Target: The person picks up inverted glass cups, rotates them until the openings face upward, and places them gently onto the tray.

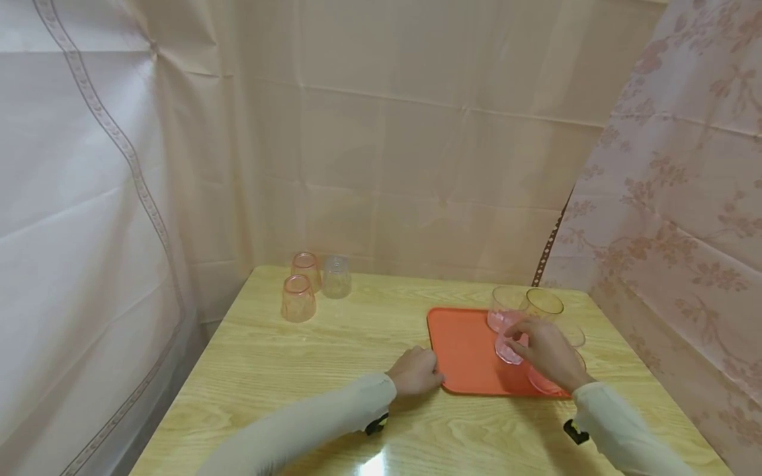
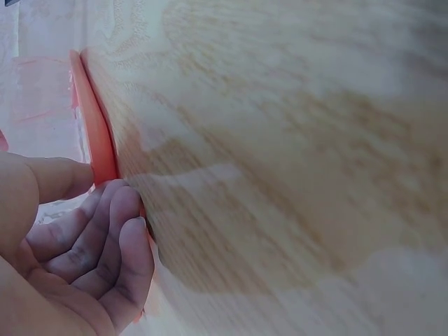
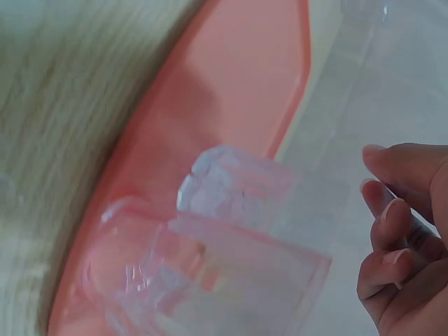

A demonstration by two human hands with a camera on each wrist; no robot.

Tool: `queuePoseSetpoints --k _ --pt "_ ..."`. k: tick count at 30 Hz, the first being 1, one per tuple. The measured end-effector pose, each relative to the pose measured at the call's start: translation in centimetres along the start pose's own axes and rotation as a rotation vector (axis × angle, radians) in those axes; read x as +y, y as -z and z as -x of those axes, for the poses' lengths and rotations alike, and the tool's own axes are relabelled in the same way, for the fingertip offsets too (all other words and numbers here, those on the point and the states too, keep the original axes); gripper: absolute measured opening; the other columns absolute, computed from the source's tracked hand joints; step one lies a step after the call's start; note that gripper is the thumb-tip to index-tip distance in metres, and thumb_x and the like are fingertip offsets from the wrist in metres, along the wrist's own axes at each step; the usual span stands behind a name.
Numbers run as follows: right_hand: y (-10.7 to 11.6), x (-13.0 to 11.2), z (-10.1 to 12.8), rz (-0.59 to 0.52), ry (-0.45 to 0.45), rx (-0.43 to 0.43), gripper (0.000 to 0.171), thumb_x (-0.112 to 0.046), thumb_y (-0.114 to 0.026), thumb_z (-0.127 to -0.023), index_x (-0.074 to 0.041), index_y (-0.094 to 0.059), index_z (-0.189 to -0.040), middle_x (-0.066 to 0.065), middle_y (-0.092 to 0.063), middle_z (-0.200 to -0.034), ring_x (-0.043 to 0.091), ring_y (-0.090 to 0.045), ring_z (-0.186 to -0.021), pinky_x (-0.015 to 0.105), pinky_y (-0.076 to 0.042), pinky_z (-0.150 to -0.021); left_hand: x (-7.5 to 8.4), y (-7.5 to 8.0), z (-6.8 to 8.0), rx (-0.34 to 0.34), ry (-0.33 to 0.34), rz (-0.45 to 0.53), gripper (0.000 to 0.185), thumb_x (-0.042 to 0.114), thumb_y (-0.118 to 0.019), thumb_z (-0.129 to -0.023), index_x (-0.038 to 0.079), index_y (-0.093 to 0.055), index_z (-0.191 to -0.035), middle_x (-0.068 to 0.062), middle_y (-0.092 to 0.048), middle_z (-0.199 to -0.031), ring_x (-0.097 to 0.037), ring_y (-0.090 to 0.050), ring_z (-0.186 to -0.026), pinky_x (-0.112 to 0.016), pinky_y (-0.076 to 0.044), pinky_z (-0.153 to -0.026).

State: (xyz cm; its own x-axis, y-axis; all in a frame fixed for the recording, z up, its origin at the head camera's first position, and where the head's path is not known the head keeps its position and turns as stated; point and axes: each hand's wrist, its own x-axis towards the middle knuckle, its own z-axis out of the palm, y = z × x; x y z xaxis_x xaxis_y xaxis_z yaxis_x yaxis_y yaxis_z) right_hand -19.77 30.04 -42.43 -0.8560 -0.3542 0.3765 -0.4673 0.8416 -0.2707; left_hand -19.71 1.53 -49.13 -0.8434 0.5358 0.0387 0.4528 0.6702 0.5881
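Observation:
An orange tray [image 1: 467,347] lies on the right part of the wooden table [image 1: 286,370]. My left hand [image 1: 417,371] grips the tray's left edge [image 2: 94,133], thumb on one side, curled fingers [image 2: 105,234] on the other. My right hand [image 1: 544,352] is over the tray and pinches the rim of a pink tumbler [image 1: 507,349] standing on it. Seen from the right wrist, clear tumblers [image 3: 231,245] stand on the tray [image 3: 231,91] beside my curled fingers [image 3: 392,231]. More tumblers, one pink [image 1: 503,309], one amber [image 1: 543,304], stand at the tray's far side.
Three tumblers stand upside down at the table's back left: two orange [image 1: 297,297] [image 1: 306,266] and one clear [image 1: 336,276]. Draped cloth closes in the back and both sides. A floral curtain [image 1: 684,198] hangs close at the right.

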Motion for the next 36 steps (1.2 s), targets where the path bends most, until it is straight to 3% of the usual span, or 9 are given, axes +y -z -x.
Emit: queuePoseSetpoints --k 8,12,18,25,32,36 --pt "-1.8 -1.7 0.2 -0.001 0.126 -0.01 0.014 -0.007 -0.085 -0.084 -0.018 -0.077 -0.087 -0.013 -0.068 -0.082 0.003 -0.056 -0.068 0.026 -0.049 -0.061 -0.3 0.0 -0.2 0.002 -0.01 -0.035 0.055 0.018 -0.07 -0.098 0.018 -0.039 -0.053 0.012 -0.027 -0.044 -0.003 -0.023 -0.04 -0.018 -0.026 -0.041" --pt "-2.7 -2.4 0.4 -0.044 0.111 -0.068 0.01 -0.008 -0.083 -0.086 -0.014 -0.078 -0.092 -0.014 -0.068 -0.084 0.0 -0.057 -0.07 0.026 -0.051 -0.062 -0.3 0.2 -0.2 0.0 -0.001 -0.038 0.054 0.019 -0.071 -0.098 0.018 -0.04 -0.054 0.012 -0.029 -0.045 -0.003 -0.026 -0.04 -0.019 -0.027 -0.041" --pt "-4.4 -3.3 0.8 -0.03 0.12 -0.128 0.007 -0.014 -0.084 -0.087 -0.015 -0.078 -0.09 -0.016 -0.067 -0.082 0.011 -0.064 -0.074 0.026 -0.051 -0.063 -0.3 0.3 -0.1 -0.004 0.008 -0.037 0.052 0.02 -0.073 -0.096 0.018 -0.042 -0.055 0.011 -0.03 -0.046 -0.003 -0.028 -0.041 -0.019 -0.028 -0.042" --pt "-6.0 -4.5 1.7 -0.087 0.098 -0.226 0.005 -0.021 -0.082 -0.089 -0.02 -0.078 -0.091 -0.015 -0.066 -0.088 0.006 -0.062 -0.08 0.027 -0.052 -0.068 -0.7 0.4 -0.2 0.003 -0.001 -0.04 0.05 0.023 -0.073 -0.096 0.018 -0.047 -0.053 0.012 -0.034 -0.045 -0.003 -0.03 -0.042 -0.02 -0.027 -0.042" --pt "-7.4 -5.3 2.6 -0.135 0.116 -0.257 0.006 -0.023 -0.083 -0.088 -0.024 -0.077 -0.09 -0.017 -0.065 -0.089 0.002 -0.06 -0.081 0.027 -0.051 -0.069 -1.2 0.9 -0.1 0.014 -0.036 -0.044 0.04 0.024 -0.072 -0.096 0.017 -0.057 -0.06 0.012 -0.046 -0.053 -0.003 -0.04 -0.047 -0.019 -0.034 -0.047" --pt "-7.8 -5.4 2.7 -0.103 0.142 -0.241 0.008 -0.024 -0.084 -0.087 -0.024 -0.076 -0.088 -0.018 -0.063 -0.086 0.0 -0.057 -0.077 0.025 -0.05 -0.065 -1.7 1.8 0.1 0.036 -0.049 -0.078 0.028 0.023 -0.072 -0.096 0.016 -0.065 -0.07 0.012 -0.056 -0.062 -0.004 -0.049 -0.054 -0.02 -0.042 -0.053"
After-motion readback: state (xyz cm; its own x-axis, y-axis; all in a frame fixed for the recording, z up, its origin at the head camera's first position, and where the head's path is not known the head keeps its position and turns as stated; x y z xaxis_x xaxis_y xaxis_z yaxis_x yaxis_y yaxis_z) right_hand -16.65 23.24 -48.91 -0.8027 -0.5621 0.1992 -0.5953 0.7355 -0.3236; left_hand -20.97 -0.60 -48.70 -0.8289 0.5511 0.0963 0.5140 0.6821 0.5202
